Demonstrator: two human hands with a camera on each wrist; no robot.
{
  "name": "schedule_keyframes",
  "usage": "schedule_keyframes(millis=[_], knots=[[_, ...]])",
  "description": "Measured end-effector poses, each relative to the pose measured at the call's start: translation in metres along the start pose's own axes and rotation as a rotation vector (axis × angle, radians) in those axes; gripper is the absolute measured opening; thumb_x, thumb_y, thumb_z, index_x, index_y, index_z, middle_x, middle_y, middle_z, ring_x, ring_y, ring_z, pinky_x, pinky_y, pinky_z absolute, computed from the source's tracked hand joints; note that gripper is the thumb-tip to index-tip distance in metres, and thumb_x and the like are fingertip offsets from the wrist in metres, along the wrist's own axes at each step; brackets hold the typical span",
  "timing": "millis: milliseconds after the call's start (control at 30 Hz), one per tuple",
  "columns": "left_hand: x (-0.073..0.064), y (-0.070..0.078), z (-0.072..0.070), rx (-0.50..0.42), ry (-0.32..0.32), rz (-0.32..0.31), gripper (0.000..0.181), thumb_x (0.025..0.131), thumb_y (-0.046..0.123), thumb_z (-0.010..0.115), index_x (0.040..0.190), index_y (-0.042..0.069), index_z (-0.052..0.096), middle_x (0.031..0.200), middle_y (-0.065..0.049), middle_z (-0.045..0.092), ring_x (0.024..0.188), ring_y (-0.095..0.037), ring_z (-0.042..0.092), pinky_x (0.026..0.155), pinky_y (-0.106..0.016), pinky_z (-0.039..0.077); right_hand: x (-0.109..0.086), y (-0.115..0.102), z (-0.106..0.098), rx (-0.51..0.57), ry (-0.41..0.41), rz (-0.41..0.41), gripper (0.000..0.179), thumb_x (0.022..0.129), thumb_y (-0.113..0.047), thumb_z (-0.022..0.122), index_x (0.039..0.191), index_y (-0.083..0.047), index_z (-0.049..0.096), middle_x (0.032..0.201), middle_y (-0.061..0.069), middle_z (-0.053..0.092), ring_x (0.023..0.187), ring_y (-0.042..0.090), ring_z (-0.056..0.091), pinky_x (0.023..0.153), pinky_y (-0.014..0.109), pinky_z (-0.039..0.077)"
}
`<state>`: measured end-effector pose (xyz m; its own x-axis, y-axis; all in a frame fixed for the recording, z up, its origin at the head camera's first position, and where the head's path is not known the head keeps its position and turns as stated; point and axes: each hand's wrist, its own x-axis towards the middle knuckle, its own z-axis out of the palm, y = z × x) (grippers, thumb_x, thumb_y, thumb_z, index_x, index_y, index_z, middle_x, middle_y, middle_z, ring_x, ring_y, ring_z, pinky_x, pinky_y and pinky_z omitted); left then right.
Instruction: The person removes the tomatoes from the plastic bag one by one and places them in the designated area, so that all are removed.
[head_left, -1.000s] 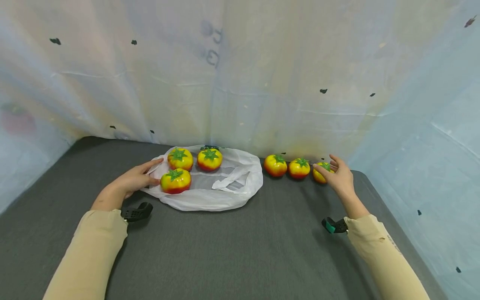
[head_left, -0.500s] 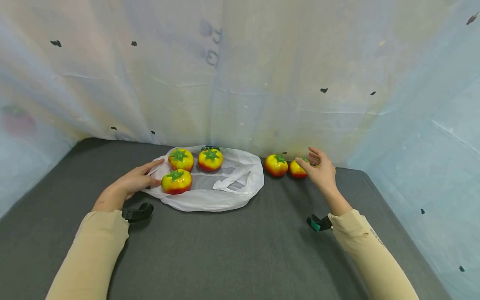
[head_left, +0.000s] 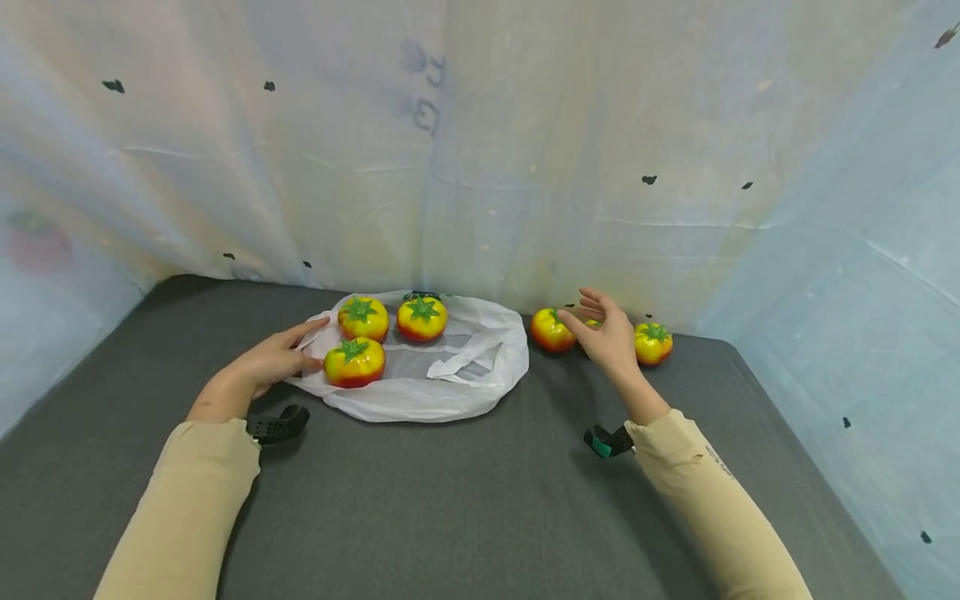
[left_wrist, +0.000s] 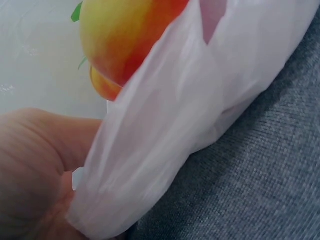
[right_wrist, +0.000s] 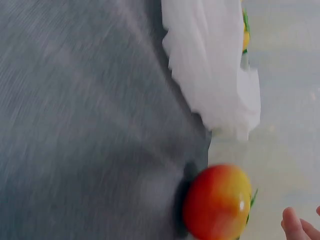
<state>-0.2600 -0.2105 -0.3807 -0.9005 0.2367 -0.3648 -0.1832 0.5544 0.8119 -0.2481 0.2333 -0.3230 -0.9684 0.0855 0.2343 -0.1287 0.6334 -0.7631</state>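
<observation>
A white plastic bag (head_left: 408,408) lies spread on the dark table with its mouth up. Three yellow-red toy tomatoes (head_left: 354,363) with green star-shaped tops sit in its left and back part. My left hand (head_left: 266,364) holds the bag's left edge, thumb beside the front tomato; in the left wrist view the film (left_wrist: 145,150) covers part of the thumb and fingers. My right hand (head_left: 606,337), empty with fingers spread, is over the row at right. It mostly hides the middle tomato, its thumb by the left tomato (head_left: 551,331). The right tomato (head_left: 653,344) stands uncovered.
Behind the table (head_left: 450,508) hangs a pale plastic sheet (head_left: 480,167), close behind the tomato row. Another bluish sheet (head_left: 862,333) stands along the right side. A loose bag handle (head_left: 457,360) lies across the bag's right part.
My right hand has moved left along the row, from the right tomato past the middle one toward the left one. The tomatoes stay in place. My left hand keeps still at the bag.
</observation>
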Motion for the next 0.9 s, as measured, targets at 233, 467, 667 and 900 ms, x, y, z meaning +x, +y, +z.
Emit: schedule_keyframes(millis=[233,467,667,900], knots=[[-0.001,0.001,0.000,-0.019,0.010,-0.008,0.085,0.091,0.009,0.058,0.155,0.018,0.004,0.156,-0.031,-0.009,0.142,-0.051,-0.002,0.111,-0.067,0.010,0.003,-0.014,0.020,0.060,-0.052,-0.024,0.065,0.089,-0.034,0.068,0.143,-0.008,0.043,0.142,0.015,0.048,0.125,0.031,0.052,0.104,0.046,0.043],[0.001,-0.001,0.002,-0.041,0.026,-0.029,0.085,0.089,0.007,0.059,0.155,0.018,0.006,0.157,-0.028,-0.008,0.143,-0.049,-0.003,0.112,-0.065,0.008,0.002,-0.021,0.034,0.056,-0.067,-0.032,0.063,0.089,-0.033,0.068,0.142,-0.009,0.045,0.139,0.018,0.051,0.124,0.031,0.053,0.103,0.046,0.044],[0.000,0.000,0.001,-0.030,0.012,-0.015,0.086,0.090,0.009,0.059,0.155,0.020,0.004,0.156,-0.029,-0.010,0.143,-0.050,-0.004,0.112,-0.066,0.009,0.002,-0.027,0.047,0.058,-0.083,-0.045,0.061,0.089,-0.031,0.068,0.141,-0.009,0.045,0.138,0.018,0.052,0.123,0.031,0.054,0.101,0.045,0.046],[-0.001,0.001,0.001,-0.027,0.009,-0.014,0.085,0.091,0.009,0.059,0.155,0.019,0.005,0.156,-0.029,-0.009,0.143,-0.049,-0.003,0.112,-0.066,0.011,0.005,-0.036,0.064,0.099,-0.119,-0.049,0.060,0.088,-0.031,0.069,0.140,-0.011,0.047,0.137,0.017,0.053,0.122,0.030,0.054,0.102,0.043,0.045]])
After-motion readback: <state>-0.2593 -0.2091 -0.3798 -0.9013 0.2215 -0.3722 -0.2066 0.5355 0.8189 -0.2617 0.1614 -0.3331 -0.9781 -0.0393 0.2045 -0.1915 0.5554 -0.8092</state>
